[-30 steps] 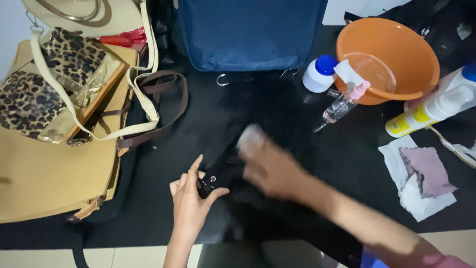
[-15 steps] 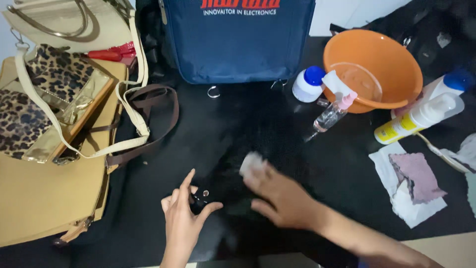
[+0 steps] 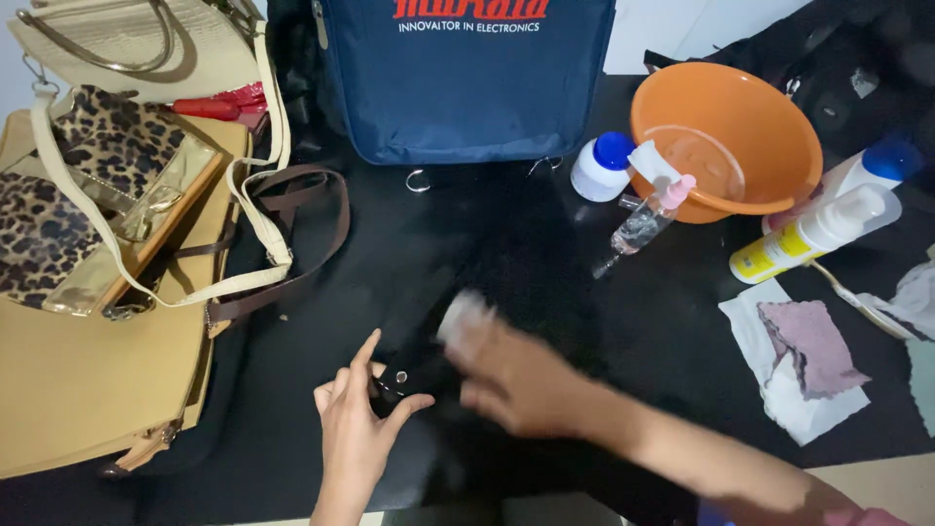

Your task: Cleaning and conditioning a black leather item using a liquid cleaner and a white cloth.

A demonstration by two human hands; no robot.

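A black bag [image 3: 506, 263] lies flat on the dark table, hard to tell from the surface. My left hand [image 3: 355, 424] pinches its black strap with metal rivets [image 3: 394, 380] near the front edge. My right hand [image 3: 516, 375], blurred by motion, presses a small white cloth pad [image 3: 463, 317] onto the black bag just right of the strap.
A navy bag [image 3: 467, 88] stands at the back. Tan and leopard-print handbags [image 3: 88, 224] with a brown strap [image 3: 292, 234] fill the left. At the right are an orange basin [image 3: 726, 136], a small spray bottle [image 3: 643, 224], a white jar [image 3: 599, 166], two tall bottles [image 3: 828, 219] and cloths [image 3: 808, 351].
My right hand with the white pad has slid back and forth over the black bag, now lower and left of centre. The left hand stays on the strap. The view has shifted slightly.
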